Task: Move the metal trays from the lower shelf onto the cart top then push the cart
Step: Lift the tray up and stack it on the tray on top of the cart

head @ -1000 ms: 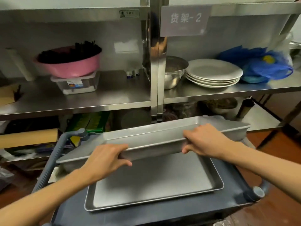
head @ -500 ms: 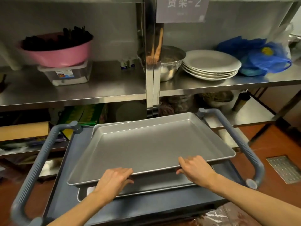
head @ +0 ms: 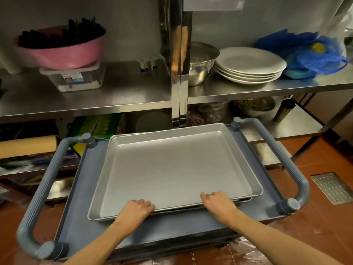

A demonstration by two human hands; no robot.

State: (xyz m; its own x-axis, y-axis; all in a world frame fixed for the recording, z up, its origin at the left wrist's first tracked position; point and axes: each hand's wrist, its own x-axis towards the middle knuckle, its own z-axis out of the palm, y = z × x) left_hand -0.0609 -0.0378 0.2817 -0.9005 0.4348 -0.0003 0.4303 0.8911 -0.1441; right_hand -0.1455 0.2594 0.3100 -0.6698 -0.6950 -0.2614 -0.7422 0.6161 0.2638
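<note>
A metal tray (head: 172, 169) lies stacked on a second metal tray (head: 246, 200), of which only the edges show beneath it. Both rest on the dark grey cart top (head: 172, 228). My left hand (head: 134, 209) grips the upper tray's near rim at the left. My right hand (head: 219, 202) holds the same rim further right, fingers curled over the edge. The cart's grey handles stand at the left (head: 38, 199) and the right (head: 280, 159).
Steel shelving (head: 133, 92) stands right behind the cart. Its middle shelf holds a pink basin (head: 63, 52), a plastic box, a steel bowl (head: 200, 64), stacked white plates (head: 250, 64) and blue bags (head: 309, 52). The lower shelf carries boxes and bowls. A floor drain (head: 334, 186) lies at the right.
The upper tray has come down from a tilted, raised position and now lies flat on the lower tray. Both hands followed it down along its near rim.
</note>
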